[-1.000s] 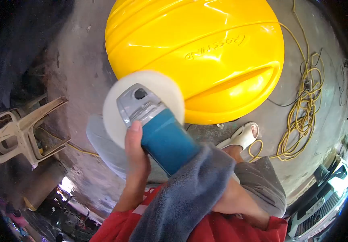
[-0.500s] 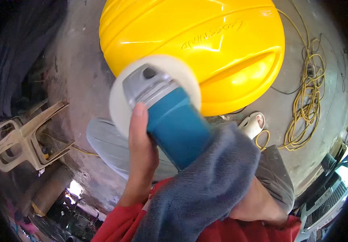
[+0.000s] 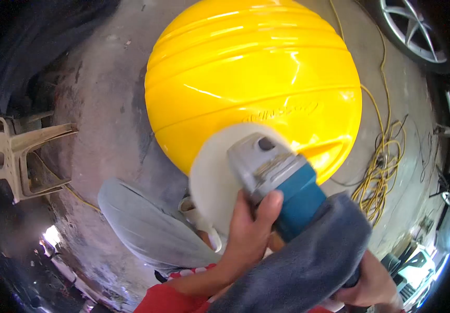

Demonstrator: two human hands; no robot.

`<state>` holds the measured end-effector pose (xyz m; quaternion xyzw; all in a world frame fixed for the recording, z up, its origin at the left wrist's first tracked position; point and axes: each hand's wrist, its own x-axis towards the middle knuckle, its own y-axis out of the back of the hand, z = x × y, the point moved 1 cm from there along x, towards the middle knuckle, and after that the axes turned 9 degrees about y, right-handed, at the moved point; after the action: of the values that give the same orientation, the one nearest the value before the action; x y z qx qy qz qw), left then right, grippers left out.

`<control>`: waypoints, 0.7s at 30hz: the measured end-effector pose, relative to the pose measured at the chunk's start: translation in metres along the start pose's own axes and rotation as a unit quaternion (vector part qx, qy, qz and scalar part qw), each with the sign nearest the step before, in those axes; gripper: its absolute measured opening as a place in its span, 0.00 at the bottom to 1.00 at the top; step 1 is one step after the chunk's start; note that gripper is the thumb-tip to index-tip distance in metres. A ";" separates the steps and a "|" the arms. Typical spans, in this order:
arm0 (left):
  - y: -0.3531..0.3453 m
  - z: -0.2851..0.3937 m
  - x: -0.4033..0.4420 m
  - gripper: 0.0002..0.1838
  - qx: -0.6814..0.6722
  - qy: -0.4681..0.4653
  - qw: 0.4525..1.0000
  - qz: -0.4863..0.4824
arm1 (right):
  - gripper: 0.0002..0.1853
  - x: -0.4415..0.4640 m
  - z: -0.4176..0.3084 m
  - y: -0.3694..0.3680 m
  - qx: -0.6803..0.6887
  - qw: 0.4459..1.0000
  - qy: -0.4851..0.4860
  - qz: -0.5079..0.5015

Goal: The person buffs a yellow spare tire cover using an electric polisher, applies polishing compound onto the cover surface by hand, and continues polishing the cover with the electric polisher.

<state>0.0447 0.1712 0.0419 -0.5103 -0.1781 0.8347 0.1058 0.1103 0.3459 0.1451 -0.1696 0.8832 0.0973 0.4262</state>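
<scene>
A teal and silver polisher point(image 3: 298, 195) with a round white pad point(image 3: 217, 175) lies across the front of a large glossy yellow object point(image 3: 251, 73). The pad overlaps the lower edge of the yellow surface; whether they touch is unclear. My left hand point(image 3: 253, 227) is wrapped round the polisher near its silver head. My right hand point(image 3: 368, 284) is closed at the tool's rear end, partly covered by a dark grey cloth point(image 3: 303, 255) draped over the tool body and my forearm.
A beige plastic chair point(image 3: 13, 151) lies at the left. Coiled yellow cord point(image 3: 379, 182) rests on the grey floor point(image 3: 110, 109) at the right. A car wheel point(image 3: 413, 31) shows at the top right. My bent leg point(image 3: 141, 224) is below the yellow object.
The polisher and both hands have moved right and down in view. The view has shifted so more of the yellow object's ribbed top and a wheel show. My right hand has come into sight.
</scene>
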 end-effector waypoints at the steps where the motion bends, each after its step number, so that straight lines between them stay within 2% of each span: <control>1: 0.004 0.000 -0.004 0.35 -0.005 -0.009 1.000 -0.002 | 0.34 0.002 0.000 0.003 -0.008 1.000 -0.005 0.000; 3: 0.013 0.000 -0.013 0.36 -0.087 0.002 0.996 0.029 | 0.35 0.003 0.000 0.009 -0.019 1.000 -0.013 0.001; 6: 0.011 0.010 -0.018 0.37 -0.116 -0.001 0.993 0.031 | 0.37 0.003 0.000 0.013 -0.029 0.999 -0.022 0.002; 8: 0.014 0.003 -0.006 0.35 -0.070 -0.041 0.996 0.023 | 0.39 0.004 -0.001 0.013 -0.031 0.999 -0.028 0.003; 10: 0.011 0.002 0.004 0.34 0.020 0.025 0.999 0.021 | 0.40 0.004 -0.002 0.012 -0.034 0.999 -0.030 0.002; 11: 0.000 0.004 0.007 0.33 -0.009 -0.049 0.999 0.007 | 0.41 0.005 -0.003 0.011 -0.035 0.999 -0.033 0.002; 15: 0.021 -0.005 0.004 0.33 0.036 -0.009 0.999 -0.006 | 0.44 0.003 -0.007 0.012 -0.036 0.998 -0.042 0.006; 17: 0.014 0.011 -0.013 0.33 -0.055 -0.022 0.998 0.033 | 0.45 0.002 -0.009 0.012 -0.038 0.998 -0.046 0.008; 18: 0.015 0.012 -0.011 0.33 -0.054 -0.022 0.998 0.032 | 0.46 0.002 -0.010 0.012 -0.039 0.998 -0.048 0.009; 21: 0.022 0.006 0.002 0.34 0.022 -0.008 1.000 0.013 | 0.48 -0.002 -0.016 0.009 -0.042 0.997 -0.058 0.011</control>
<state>0.0384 0.1506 0.0337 -0.5030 -0.1536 0.8440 0.1051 0.0965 0.3502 0.1570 -0.1723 0.8537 0.1490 0.4683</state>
